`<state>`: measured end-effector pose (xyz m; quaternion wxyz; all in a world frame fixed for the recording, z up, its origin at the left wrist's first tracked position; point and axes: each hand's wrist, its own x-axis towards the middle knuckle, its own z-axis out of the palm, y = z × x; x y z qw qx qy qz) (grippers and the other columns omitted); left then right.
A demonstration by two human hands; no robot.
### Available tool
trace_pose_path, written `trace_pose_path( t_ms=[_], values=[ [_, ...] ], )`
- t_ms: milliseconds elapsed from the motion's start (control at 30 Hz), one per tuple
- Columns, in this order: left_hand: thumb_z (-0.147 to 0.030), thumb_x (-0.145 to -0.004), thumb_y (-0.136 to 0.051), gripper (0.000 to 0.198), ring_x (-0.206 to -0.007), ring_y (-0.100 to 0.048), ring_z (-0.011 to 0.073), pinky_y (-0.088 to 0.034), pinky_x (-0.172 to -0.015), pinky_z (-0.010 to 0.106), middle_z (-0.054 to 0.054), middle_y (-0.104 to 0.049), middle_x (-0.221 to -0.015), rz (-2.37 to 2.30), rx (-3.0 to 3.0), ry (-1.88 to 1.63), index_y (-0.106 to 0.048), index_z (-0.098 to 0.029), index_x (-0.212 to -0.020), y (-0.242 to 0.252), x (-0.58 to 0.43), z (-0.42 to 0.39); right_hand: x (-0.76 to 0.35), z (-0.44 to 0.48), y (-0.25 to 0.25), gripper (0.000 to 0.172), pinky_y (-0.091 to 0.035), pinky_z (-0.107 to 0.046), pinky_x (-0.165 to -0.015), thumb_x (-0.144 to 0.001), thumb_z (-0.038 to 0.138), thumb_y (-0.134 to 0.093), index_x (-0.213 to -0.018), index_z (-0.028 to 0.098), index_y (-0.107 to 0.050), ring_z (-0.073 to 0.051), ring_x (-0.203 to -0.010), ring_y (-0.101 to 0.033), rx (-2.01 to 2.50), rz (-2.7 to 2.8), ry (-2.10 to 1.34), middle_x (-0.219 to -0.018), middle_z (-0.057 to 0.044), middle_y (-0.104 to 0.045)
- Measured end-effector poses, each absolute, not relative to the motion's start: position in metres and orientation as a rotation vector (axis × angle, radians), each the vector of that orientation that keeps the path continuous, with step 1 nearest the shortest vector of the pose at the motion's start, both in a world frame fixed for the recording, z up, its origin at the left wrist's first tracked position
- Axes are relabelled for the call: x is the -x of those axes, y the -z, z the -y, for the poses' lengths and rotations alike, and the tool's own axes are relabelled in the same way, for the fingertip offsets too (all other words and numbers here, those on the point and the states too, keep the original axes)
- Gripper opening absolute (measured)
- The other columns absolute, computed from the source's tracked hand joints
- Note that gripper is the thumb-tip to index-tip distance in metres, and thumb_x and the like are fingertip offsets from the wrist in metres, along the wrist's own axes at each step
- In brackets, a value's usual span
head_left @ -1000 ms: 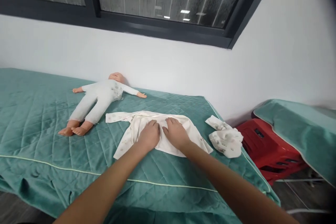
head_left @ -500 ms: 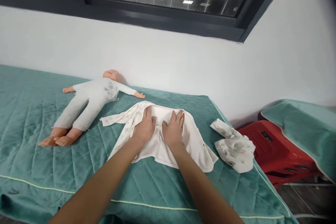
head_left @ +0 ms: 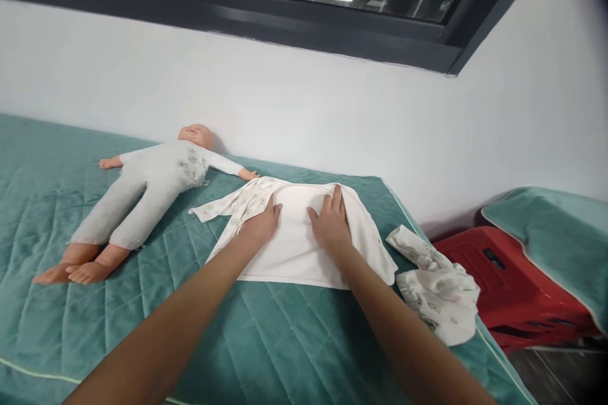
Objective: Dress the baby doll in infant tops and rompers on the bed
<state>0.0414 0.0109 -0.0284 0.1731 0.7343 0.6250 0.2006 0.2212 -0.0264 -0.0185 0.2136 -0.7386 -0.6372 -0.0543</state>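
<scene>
at the centre of the teal bed (head_left: pixel 285 342), a white baby garment (head_left: pixel 294 253) lies spread flat. both forearms reach in from 6 o'clock. the left hand (head_left: pixel 260 226) and right hand (head_left: pixel 331 228) press palm-down on it, fingers straight, each grip open, clasping nothing. a doll (head_left: pixel 142 183) lies at 10 o'clock, a crumpled cloth (head_left: pixel 437 294) at 4 o'clock.

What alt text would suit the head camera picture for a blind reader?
A person's left hand and right hand press flat on a white baby garment spread on a green quilted cover. A baby doll lies to the left; a crumpled cloth sits to the right.
</scene>
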Motion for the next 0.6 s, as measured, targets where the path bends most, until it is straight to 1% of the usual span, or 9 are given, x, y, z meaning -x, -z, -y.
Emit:
trace_pose_path(
  t_ms=[100, 167, 267, 367, 433, 500, 600],
  values=[
    [-0.052, -0.097, -0.024, 0.061, -0.150, -0.017, 0.0317, -0.020, -0.120, 0.051, 0.012, -0.029, -0.159, -1.815, -2.030, -0.562, -0.033, -0.021, -0.149, 0.033, -0.046, -0.023, -0.222, 0.017, 0.026, 0.060, -0.021, -0.041, -0.119, -0.097, 0.039, -0.034, -0.145, 0.002, -0.034, -0.031, -0.148, -0.016, 2.064, 1.738, 0.091, -0.162, -0.018, -0.002],
    [-0.053, -0.096, -0.021, 0.063, -0.150, -0.015, 0.0319, -0.018, -0.120, 0.052, 0.012, -0.029, -0.159, -1.851, -1.994, -0.553, -0.032, -0.021, -0.150, 0.038, -0.049, -0.027, -0.220, 0.015, 0.031, 0.063, -0.019, -0.039, -0.120, -0.098, 0.040, -0.030, -0.149, 0.002, -0.028, -0.030, -0.148, -0.015, 2.062, 1.723, 0.073, -0.163, -0.016, 0.000],
    [-0.055, -0.096, -0.018, 0.065, -0.151, -0.009, 0.0309, -0.017, -0.120, 0.052, 0.010, -0.030, -0.159, -1.873, -2.004, -0.558, -0.029, -0.024, -0.151, 0.042, -0.050, -0.029, -0.219, 0.017, 0.035, 0.066, -0.017, -0.039, -0.120, -0.098, 0.040, -0.029, -0.151, 0.002, -0.024, -0.030, -0.149, -0.012, 2.050, 1.707, 0.062, -0.163, -0.015, 0.003],
    [-0.056, -0.095, -0.018, 0.065, -0.151, -0.009, 0.0315, -0.016, -0.120, 0.053, 0.009, -0.027, -0.160, -1.890, -2.024, -0.570, -0.028, -0.026, -0.152, 0.041, -0.049, -0.029, -0.219, 0.019, 0.034, 0.064, -0.018, -0.040, -0.120, -0.098, 0.038, -0.029, -0.152, 0.004, -0.022, -0.030, -0.149, -0.010, 1.994, 1.710, 0.081, -0.163, -0.014, 0.003],
    [-0.056, -0.095, -0.018, 0.066, -0.151, -0.012, 0.0325, -0.017, -0.120, 0.054, 0.010, -0.026, -0.161, -1.908, -2.004, -0.557, -0.027, -0.025, -0.153, 0.040, -0.047, -0.030, -0.219, 0.019, 0.032, 0.061, -0.019, -0.040, -0.120, -0.098, 0.034, -0.031, -0.151, 0.005, -0.023, -0.029, -0.149, -0.011, 1.939, 1.719, 0.111, -0.163, -0.014, 0.002],
    [-0.056, -0.095, -0.019, 0.066, -0.150, -0.015, 0.0335, -0.017, -0.119, 0.055, 0.011, -0.026, -0.160, -1.921, -1.978, -0.538, -0.028, -0.024, -0.152, 0.039, -0.046, -0.031, -0.219, 0.019, 0.031, 0.057, -0.020, -0.038, -0.120, -0.096, 0.030, -0.033, -0.146, 0.004, -0.031, -0.028, -0.149, -0.013, 1.895, 1.731, 0.130, -0.163, -0.015, 0.000],
    [-0.057, -0.095, -0.018, 0.069, -0.150, -0.014, 0.0342, -0.014, -0.121, 0.054, 0.012, -0.021, -0.162, -1.956, -1.960, -0.533, -0.028, -0.021, -0.153, 0.042, -0.046, -0.034, -0.220, 0.018, 0.032, 0.051, -0.021, -0.037, -0.120, -0.094, 0.027, -0.036, -0.138, 0.002, -0.039, -0.027, -0.149, -0.015, 1.891, 1.731, 0.111, -0.162, -0.017, -0.003]
  ],
)
